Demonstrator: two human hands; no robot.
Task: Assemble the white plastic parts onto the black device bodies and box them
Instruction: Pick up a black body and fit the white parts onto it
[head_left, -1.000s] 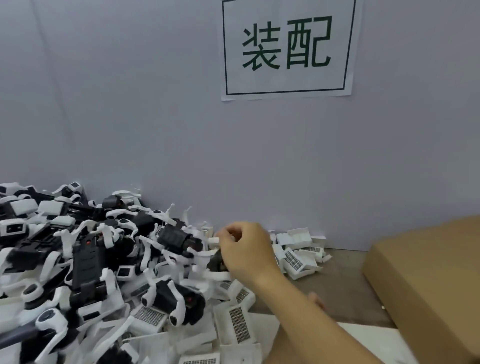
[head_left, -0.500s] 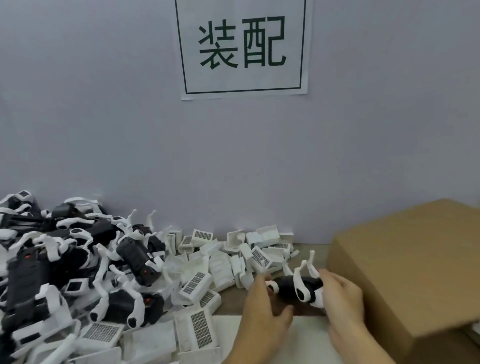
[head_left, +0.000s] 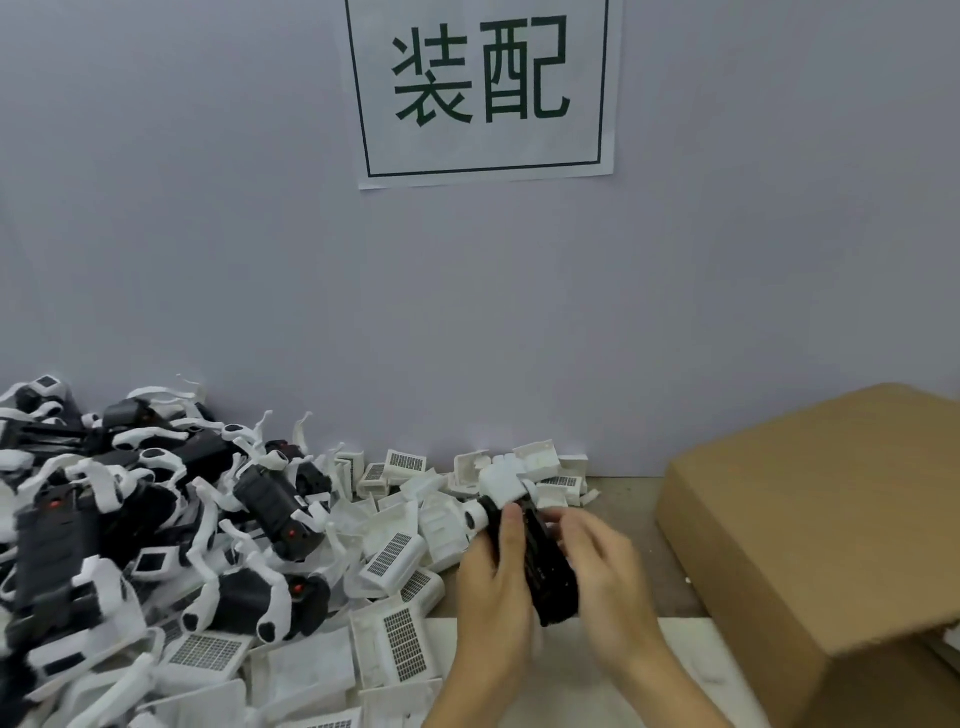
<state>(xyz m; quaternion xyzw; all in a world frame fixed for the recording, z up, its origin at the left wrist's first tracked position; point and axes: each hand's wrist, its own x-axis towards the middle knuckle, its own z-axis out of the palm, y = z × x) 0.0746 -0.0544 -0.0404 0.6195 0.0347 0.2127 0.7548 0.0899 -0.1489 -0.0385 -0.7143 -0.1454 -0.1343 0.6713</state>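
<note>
Your left hand (head_left: 493, 582) and right hand (head_left: 605, 566) both gripped black device (head_left: 540, 558), white part (head_left: 498, 483) at its far end, above table's (head_left: 623, 499) near edge, cardboard box (head_left: 810, 525) right.

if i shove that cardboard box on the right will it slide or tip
The cardboard box looks broad and low, so it would probably slide, not tip. Its near flap hangs past the table edge, so that part likely flexes. Weight is unclear; the contents are hidden.

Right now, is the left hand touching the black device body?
Touching. The head view shows the left hand gripping the black device body: its thumb lies across the body's upper face. The right hand is blurred beside it.
</note>
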